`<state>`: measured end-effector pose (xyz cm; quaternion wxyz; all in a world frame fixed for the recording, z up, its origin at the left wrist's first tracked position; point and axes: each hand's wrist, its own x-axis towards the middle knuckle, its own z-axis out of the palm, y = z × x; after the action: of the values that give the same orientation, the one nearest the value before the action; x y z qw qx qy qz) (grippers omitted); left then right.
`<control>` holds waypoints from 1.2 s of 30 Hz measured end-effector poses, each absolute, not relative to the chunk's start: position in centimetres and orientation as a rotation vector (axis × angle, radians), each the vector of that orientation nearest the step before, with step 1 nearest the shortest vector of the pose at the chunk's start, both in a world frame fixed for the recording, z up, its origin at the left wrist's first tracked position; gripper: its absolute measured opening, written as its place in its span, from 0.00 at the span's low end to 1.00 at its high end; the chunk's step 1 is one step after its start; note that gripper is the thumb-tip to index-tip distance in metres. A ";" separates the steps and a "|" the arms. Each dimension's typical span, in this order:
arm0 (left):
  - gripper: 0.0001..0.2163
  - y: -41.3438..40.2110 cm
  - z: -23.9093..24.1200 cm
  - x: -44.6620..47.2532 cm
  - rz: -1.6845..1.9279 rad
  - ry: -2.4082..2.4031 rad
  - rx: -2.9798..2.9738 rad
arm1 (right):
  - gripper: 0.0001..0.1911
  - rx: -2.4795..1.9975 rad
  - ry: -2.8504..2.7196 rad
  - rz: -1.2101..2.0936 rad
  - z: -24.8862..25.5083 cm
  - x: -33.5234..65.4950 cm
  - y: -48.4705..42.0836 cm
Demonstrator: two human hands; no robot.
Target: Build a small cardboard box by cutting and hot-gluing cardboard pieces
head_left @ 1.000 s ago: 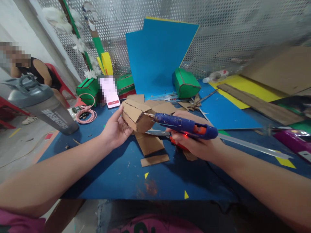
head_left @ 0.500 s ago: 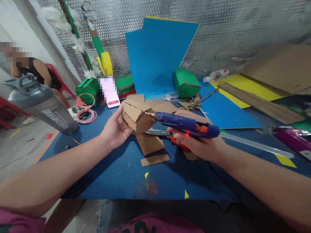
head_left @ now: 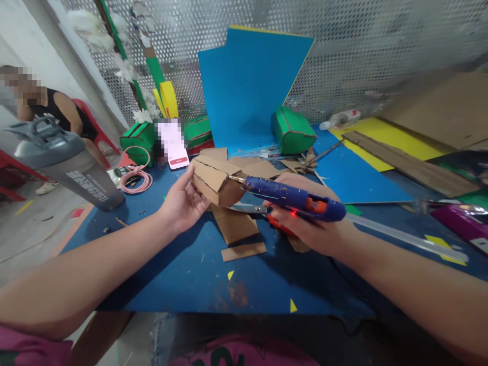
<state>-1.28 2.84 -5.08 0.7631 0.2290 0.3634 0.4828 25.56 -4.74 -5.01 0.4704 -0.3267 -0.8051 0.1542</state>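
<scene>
My left hand (head_left: 186, 203) grips the left end of a small brown cardboard box (head_left: 213, 178), thumb on top and fingers underneath. Dark seams run along the box's upper edges. In my right hand (head_left: 305, 218) is a blue hot glue gun (head_left: 282, 193), fingers wrapped round its handle. Its metal nozzle meets the box's upper right corner, and a clear glue stick (head_left: 404, 234) sticks out of the back. Scissors (head_left: 249, 208) with red handles lie below the gun, partly covered by my right hand. Cut cardboard pieces (head_left: 236, 226) lie under the box.
A shaker bottle (head_left: 84, 168), a pink cable (head_left: 136, 180) and a phone (head_left: 173, 145) stand or lie at the left. Behind are a green box (head_left: 293, 131) and blue boards (head_left: 255, 86). Cardboard strips (head_left: 404, 160) and a purple tool (head_left: 463, 221) are at right. A person (head_left: 64, 112) sits at far left.
The glue gun's rear has dipped slightly, its glue stick lower at the right. The nozzle stays at the box's corner; my left hand keeps its hold.
</scene>
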 end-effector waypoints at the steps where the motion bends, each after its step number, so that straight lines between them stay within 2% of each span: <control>1: 0.22 2.8 -5.0 -1.2 1.060 0.794 0.494 | 0.07 -0.807 -1.983 0.323 -4.8 25.5 -4.9; 6: 0.21 2.5 -5.0 -1.0 1.102 0.781 0.478 | 0.10 -0.838 -2.120 -0.012 -4.4 25.7 -5.9; 8: 0.21 2.5 -5.0 -0.9 1.131 0.770 0.478 | 0.09 -0.861 -2.126 -0.048 -4.5 25.6 -6.1; 11: 0.22 2.5 -5.1 -0.9 1.162 0.771 0.493 | 0.06 -0.897 -2.046 0.084 -4.6 25.3 -6.1; 17: 0.22 2.9 -5.4 -1.1 1.162 0.762 0.499 | 0.11 -1.027 -1.821 0.624 -4.5 25.2 -6.0; 21: 0.23 3.0 -5.5 -1.1 1.166 0.758 0.480 | 0.23 -1.182 -1.695 0.872 -4.7 25.4 -5.9; 25: 0.24 2.8 -5.5 -1.1 1.150 0.746 0.483 | 0.30 -1.165 -1.678 0.925 -4.7 25.3 -5.8; 32: 0.23 2.5 -5.2 -0.7 1.179 0.782 0.482 | 0.26 -1.122 -1.656 0.930 -4.9 25.4 -5.5; 36: 0.23 2.8 -5.6 -1.0 1.135 0.775 0.518 | 0.28 -1.126 -1.627 0.977 -5.2 25.5 -5.3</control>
<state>-1.05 2.75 -5.55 0.7423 0.2363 0.3537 0.5177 25.48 -5.35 -5.23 0.4504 -0.4556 -0.6583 0.3953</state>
